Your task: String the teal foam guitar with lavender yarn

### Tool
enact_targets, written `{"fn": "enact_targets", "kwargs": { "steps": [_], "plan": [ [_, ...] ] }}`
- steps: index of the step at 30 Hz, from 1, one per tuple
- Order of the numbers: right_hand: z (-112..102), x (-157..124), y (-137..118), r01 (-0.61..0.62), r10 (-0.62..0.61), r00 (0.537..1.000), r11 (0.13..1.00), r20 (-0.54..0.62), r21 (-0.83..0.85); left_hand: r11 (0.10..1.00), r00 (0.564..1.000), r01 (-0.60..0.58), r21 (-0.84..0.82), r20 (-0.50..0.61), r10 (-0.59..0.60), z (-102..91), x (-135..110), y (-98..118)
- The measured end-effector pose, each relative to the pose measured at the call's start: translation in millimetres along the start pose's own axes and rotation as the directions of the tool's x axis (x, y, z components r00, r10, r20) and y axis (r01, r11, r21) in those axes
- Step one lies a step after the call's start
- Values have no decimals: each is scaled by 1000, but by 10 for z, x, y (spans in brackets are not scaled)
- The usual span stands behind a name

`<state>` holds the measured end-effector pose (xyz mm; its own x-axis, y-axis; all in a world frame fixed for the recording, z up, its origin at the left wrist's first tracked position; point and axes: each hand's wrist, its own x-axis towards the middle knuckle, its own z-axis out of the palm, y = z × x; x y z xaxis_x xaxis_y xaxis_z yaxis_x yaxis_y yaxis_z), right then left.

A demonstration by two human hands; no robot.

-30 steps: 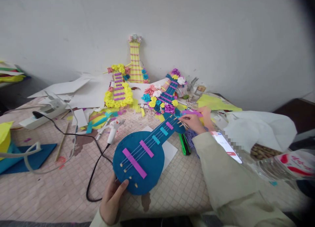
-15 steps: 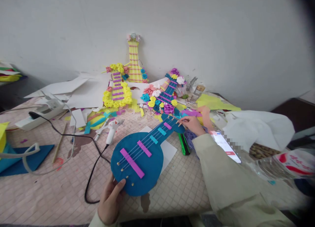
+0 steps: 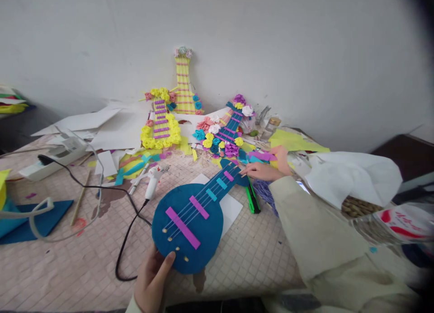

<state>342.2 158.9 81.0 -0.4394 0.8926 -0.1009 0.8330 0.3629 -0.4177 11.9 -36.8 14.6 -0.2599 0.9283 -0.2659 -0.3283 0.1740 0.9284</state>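
A blue paper-covered toy guitar (image 3: pixel 203 222) tilts above the table, its neck pointing up and to the right. Purple and light blue strips cross it, and white strings run from small pegs on the body to pegs on the head. My left hand (image 3: pixel 151 277) grips the lower left rim, thumb on the front and fingers behind. Up at the head, my right hand (image 3: pixel 261 172) has its fingertips pinched together beside the pegs. Whatever lies between those fingertips is too small to make out.
A white glue gun (image 3: pixel 154 182) with a black cord lies left of the guitar. Right of it are a green cutter (image 3: pixel 252 199) and purple yarn (image 3: pixel 266 193). Decorated toy guitars (image 3: pixel 161 123) stand at the wall. A plastic bottle (image 3: pixel 393 225) lies far right.
My right hand has shifted slightly down at the guitar's head, and its sleeve now covers most of the phone. The guitar has tilted a little. My left hand keeps its grip.
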Motion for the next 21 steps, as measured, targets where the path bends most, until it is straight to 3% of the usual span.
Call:
{"fn": "enact_targets", "kwargs": {
  "steps": [5, 11, 16, 21],
  "plan": [
    [73, 55, -134, -50, 46, 998, 990, -30, -132, 997, 998, -57, 50, 36, 55, 22, -58, -17],
    [246, 118, -329, -207, 152, 969, 931, -194, -301, 963, 969, -238, 126, 94, 227, 79, -141, -65],
    [412, 125, -502, -319, 216, 929, 879, -300, -353, 970, 975, -219, 108, 61, 213, 150, -227, -108],
    [554, 62, -676, -350, 237, 919, 859, -316, -373, 982, 983, -178, 58, 47, 175, 212, -252, -141]
  ]
}}
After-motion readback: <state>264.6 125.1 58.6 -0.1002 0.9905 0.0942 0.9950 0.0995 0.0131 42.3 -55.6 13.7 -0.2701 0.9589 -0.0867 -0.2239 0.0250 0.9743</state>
